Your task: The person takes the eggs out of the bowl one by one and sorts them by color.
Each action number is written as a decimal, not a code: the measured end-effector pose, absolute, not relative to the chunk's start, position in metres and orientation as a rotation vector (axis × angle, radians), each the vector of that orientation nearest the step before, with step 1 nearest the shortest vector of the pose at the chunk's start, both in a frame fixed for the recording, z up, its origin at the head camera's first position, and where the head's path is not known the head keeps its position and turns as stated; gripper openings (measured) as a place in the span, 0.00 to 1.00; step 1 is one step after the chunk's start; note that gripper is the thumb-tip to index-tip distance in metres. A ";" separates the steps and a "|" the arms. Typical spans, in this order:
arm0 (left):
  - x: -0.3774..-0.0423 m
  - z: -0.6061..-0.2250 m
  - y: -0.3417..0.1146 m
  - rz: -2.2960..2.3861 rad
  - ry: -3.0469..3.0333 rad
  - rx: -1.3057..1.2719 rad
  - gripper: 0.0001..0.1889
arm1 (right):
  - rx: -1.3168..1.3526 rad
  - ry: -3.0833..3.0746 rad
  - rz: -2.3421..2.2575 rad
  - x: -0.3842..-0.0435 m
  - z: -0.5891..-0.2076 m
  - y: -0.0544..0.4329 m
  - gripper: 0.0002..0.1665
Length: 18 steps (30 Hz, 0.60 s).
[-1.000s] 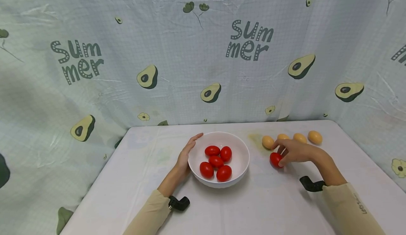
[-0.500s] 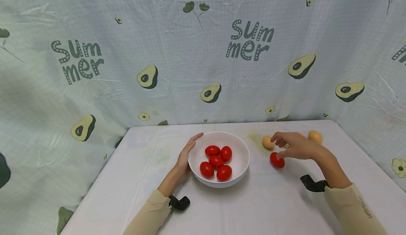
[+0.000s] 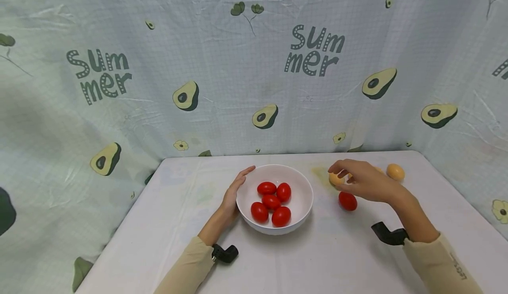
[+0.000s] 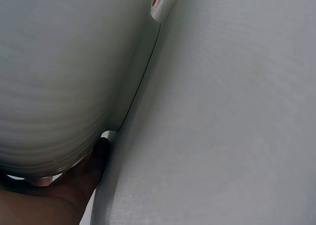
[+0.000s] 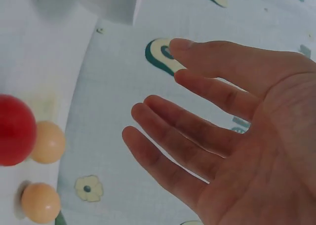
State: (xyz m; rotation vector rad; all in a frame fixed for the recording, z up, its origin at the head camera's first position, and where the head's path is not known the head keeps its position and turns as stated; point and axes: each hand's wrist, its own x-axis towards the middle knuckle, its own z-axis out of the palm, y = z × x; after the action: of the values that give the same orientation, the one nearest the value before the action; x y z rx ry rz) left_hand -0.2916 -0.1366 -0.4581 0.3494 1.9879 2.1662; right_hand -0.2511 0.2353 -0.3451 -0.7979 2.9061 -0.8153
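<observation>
A white bowl (image 3: pixel 300 197) holds several smooth red egg-shaped pieces (image 3: pixel 271 202); they could be plum tomatoes. The left hand (image 3: pixel 232 195) lies along the bowl's left side, fingers stretched out by the rim. Up close in the left wrist view, the hand (image 4: pixel 74 195) touches the bowl's outer wall (image 4: pixel 59 77). Over the yellow egg-shaped pieces (image 3: pixel 336 179) hovers the right hand (image 3: pixel 365 181), partly covering them. One loose red egg-shaped piece (image 3: pixel 348 201) lies on the table just below it. Nothing sits in the right hand's loosely spread fingers (image 5: pixel 163 166) in the right wrist view.
The white-covered table (image 3: pixel 317 258) ends at a hanging cloth (image 3: pixel 222 65) printed with avocados and "summer". Another yellow egg-shaped piece (image 3: pixel 395 172) lies at the back right. Black wrist devices (image 3: pixel 225 254) sit at both cuffs.
The right hand has left the loose red piece on the table, lifted away and moved left and back over the yellow ones. The left hand and bowl have stayed put.
</observation>
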 end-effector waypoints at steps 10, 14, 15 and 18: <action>-0.291 -0.456 -0.136 2.187 1.976 0.345 0.27 | -0.860 2.909 -0.835 -0.246 -0.341 0.216 0.20; -0.291 -0.457 -0.136 2.183 1.981 0.343 0.27 | -0.925 2.921 -0.846 -0.245 -0.342 0.211 0.20; -0.291 -0.457 -0.136 2.184 1.981 0.341 0.27 | -0.936 2.919 -0.844 -0.245 -0.342 0.209 0.20; -0.292 -0.458 -0.136 2.189 1.974 0.342 0.27 | -0.959 2.909 -0.835 -0.245 -0.342 0.203 0.21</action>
State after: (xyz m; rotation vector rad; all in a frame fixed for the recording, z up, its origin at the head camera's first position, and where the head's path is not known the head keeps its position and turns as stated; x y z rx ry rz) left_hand -0.2920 -0.1363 -0.4584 0.3418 1.9736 2.1891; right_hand -0.2446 0.2031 -0.3424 -0.9592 2.9091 -0.8346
